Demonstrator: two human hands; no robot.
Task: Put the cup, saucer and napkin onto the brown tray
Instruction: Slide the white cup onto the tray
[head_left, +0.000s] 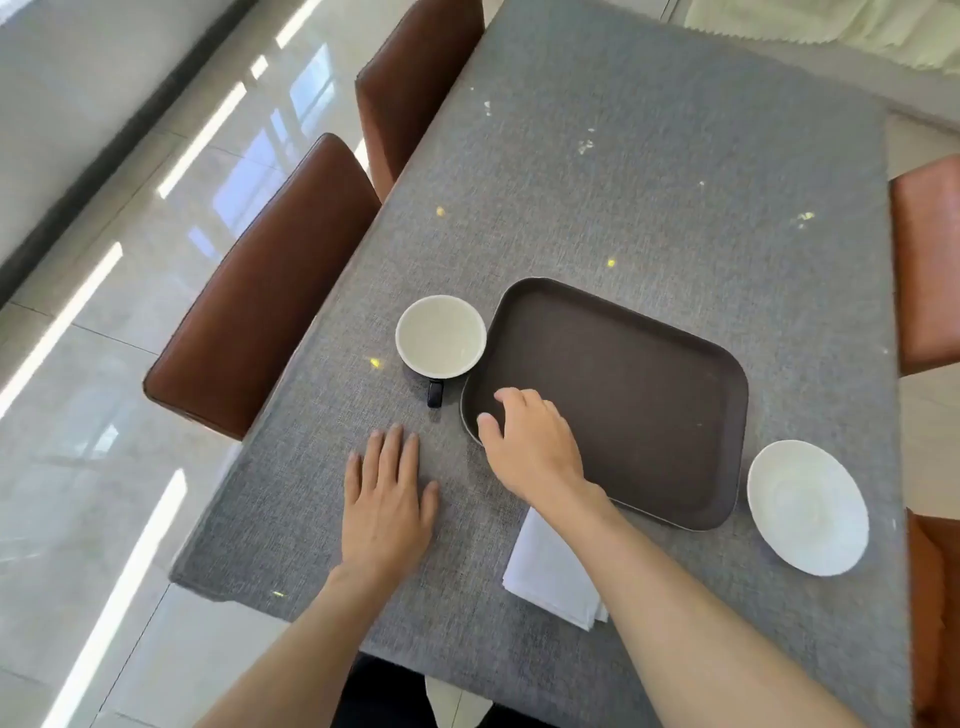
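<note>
The brown tray (623, 384) lies in the middle of the grey table with nothing on it. A cup (440, 335), white inside with a dark handle pointing toward me, stands just left of the tray's left edge. The white saucer (808, 506) sits to the right of the tray's near corner. A folded white napkin (550, 571) lies near the table's front edge, partly under my right forearm. My right hand (530, 447) hovers over the tray's near-left corner, fingers apart, holding nothing. My left hand (387, 499) rests flat on the cloth below the cup, fingers spread.
The grey cloth-covered table (649, 182) stretches away beyond the tray. Two brown chairs (260, 291) stand along its left side and orange-brown chairs (930, 260) along its right. A glossy tiled floor lies to the left.
</note>
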